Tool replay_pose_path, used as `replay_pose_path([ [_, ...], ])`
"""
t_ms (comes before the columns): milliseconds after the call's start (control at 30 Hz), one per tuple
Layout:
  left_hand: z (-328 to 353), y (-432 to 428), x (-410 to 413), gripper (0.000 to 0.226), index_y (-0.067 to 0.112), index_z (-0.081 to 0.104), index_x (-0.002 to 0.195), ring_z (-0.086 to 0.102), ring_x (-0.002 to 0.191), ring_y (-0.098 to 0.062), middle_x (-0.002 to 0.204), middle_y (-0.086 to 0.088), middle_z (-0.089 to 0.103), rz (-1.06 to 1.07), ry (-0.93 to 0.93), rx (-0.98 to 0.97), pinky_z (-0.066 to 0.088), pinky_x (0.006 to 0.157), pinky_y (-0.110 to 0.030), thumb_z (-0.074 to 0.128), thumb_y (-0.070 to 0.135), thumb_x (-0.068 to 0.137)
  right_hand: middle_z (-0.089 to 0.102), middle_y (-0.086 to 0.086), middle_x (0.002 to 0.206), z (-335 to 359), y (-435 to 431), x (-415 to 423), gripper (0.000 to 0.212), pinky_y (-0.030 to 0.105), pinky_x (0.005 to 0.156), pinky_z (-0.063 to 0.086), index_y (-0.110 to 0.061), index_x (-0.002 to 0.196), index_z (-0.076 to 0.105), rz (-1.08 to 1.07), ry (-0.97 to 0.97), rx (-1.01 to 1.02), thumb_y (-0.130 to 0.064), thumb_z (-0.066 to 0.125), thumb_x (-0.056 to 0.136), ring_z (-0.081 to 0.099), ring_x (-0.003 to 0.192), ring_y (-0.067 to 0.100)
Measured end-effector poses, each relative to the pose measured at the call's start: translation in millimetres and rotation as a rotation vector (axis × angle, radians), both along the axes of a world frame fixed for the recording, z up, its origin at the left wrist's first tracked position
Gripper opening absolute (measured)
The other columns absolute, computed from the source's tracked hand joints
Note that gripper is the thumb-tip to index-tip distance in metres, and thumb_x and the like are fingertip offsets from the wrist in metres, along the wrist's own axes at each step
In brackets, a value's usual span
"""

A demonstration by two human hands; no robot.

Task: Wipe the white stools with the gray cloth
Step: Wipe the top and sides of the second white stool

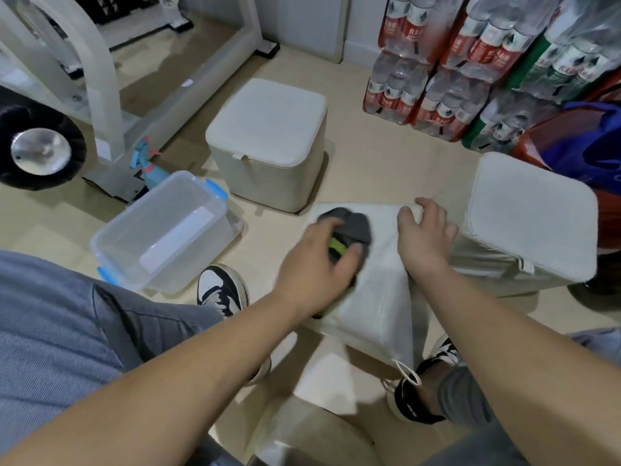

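A white stool (376,297) lies tipped on its side right in front of me. My left hand (312,267) grips the gray cloth (356,227), which has a green patch, and holds it against the stool's upturned face. My right hand (423,237) grips the stool's far right edge with curled fingers. A second white stool (268,142) stands upright behind it. A third white stool (531,223) leans at the right.
A clear plastic box (164,230) with blue clips sits on the floor at left, a blue spray bottle (148,163) behind it. Packs of water bottles (470,62) are stacked at back right. A white frame with a black wheel (37,149) stands at left. My shoes (221,290) flank the stool.
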State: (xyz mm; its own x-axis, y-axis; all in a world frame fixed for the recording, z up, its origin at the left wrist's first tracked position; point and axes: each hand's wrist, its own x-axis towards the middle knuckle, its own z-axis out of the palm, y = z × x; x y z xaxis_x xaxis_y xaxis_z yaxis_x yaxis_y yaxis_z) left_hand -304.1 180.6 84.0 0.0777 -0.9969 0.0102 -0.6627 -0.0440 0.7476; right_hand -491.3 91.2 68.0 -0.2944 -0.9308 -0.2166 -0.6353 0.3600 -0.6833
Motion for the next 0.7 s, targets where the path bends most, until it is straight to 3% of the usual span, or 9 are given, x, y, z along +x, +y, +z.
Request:
replay_pose_path([
  [100, 5.4, 0.2, -33.4, 0.059, 0.03, 0.048, 0.148, 0.06, 0.108, -0.025, 0.123, -0.003, 0.056, -0.337, -0.116, -0.134, 0.053, 0.079, -0.037, 0.058, 0.056, 0.096, 0.05, -0.003, 0.144, 1.4, -7.0, -1.8, 0.031, 0.048, 0.118, 0.03, -0.032, 0.131, 0.055, 0.071, -0.049, 0.001, -0.046, 0.054, 0.103, 0.033, 0.14, 0.03],
  [167, -5.6, -6.5, -23.9, 0.063, 0.032, 0.047, 0.148, 0.061, 0.104, -0.027, 0.121, -0.003, 0.056, -0.341, -0.151, -0.091, 0.054, 0.075, -0.039, 0.05, 0.061, 0.093, 0.054, -0.006, 0.13, 2.7, -8.4, -3.8, 0.02, 0.044, 0.115, 0.032, -0.032, 0.117, 0.057, 0.074, -0.093, -0.032, -0.044, 0.059, 0.101, 0.035, 0.135, 0.028],
  [300, -22.5, -31.2, 1.1, 0.058, 0.032, 0.044, 0.149, 0.061, 0.11, -0.029, 0.128, -0.004, 0.057, -0.131, -0.234, 0.021, 0.051, 0.081, -0.038, 0.053, 0.055, 0.096, 0.058, -0.012, 0.115, 10.5, -5.2, 0.0, 0.024, 0.034, 0.106, 0.035, -0.028, 0.114, 0.06, 0.128, -0.09, -0.046, -0.047, 0.059, 0.1, 0.034, 0.13, 0.019],
  [400, -41.9, -52.1, 38.9, 0.052, 0.021, 0.045, 0.144, 0.06, 0.113, -0.036, 0.134, -0.014, 0.058, 0.265, -0.16, 0.351, 0.051, 0.091, -0.043, 0.053, 0.046, 0.099, 0.053, -0.015, 0.093, 12.5, -2.1, -0.1, 0.021, 0.036, 0.103, 0.041, -0.024, 0.109, 0.057, 0.065, -0.059, -0.055, -0.043, 0.058, 0.1, 0.034, 0.13, 0.017],
  [467, -46.4, -54.7, 50.8, 0.044, 0.014, 0.051, 0.132, 0.061, 0.106, -0.036, 0.126, -0.016, 0.066, 0.374, -0.099, 0.482, 0.05, 0.087, -0.04, 0.052, 0.044, 0.099, 0.051, -0.016, 0.091, 11.0, -0.1, -1.2, 0.02, 0.041, 0.106, 0.042, -0.025, 0.111, 0.057, 0.064, -0.053, -0.057, -0.042, 0.055, 0.102, 0.035, 0.129, 0.018],
  [533, -30.5, -55.8, 27.5, 0.038, 0.018, 0.057, 0.126, 0.063, 0.101, -0.031, 0.112, -0.007, 0.071, 0.31, -0.006, 0.361, 0.047, 0.08, -0.035, 0.056, 0.044, 0.098, 0.052, -0.019, 0.092, 9.5, 0.7, 0.2, 0.021, 0.049, 0.11, 0.042, -0.027, 0.112, 0.057, 0.097, -0.05, -0.065, -0.045, 0.05, 0.104, 0.035, 0.123, 0.019],
  [600, -1.2, -54.6, -14.8, 0.035, 0.026, 0.06, 0.124, 0.063, 0.096, -0.02, 0.105, 0.003, 0.07, 0.089, 0.102, 0.178, 0.046, 0.077, -0.032, 0.06, 0.047, 0.097, 0.049, -0.021, 0.091, 7.9, 1.5, 2.0, 0.019, 0.053, 0.109, 0.041, -0.028, 0.108, 0.054, 0.146, -0.032, -0.071, -0.044, 0.044, 0.106, 0.034, 0.119, 0.019],
  [700, 12.7, -49.9, -37.5, 0.052, 0.032, 0.053, 0.139, 0.062, 0.112, -0.019, 0.126, 0.002, 0.065, -0.115, 0.086, 0.045, 0.053, 0.093, -0.036, 0.058, 0.054, 0.093, 0.049, -0.016, 0.096, 8.0, 3.2, 3.4, 0.013, 0.05, 0.11, 0.04, -0.028, 0.106, 0.05, 0.192, -0.07, -0.054, -0.035, 0.04, 0.103, 0.035, 0.121, 0.018],
])
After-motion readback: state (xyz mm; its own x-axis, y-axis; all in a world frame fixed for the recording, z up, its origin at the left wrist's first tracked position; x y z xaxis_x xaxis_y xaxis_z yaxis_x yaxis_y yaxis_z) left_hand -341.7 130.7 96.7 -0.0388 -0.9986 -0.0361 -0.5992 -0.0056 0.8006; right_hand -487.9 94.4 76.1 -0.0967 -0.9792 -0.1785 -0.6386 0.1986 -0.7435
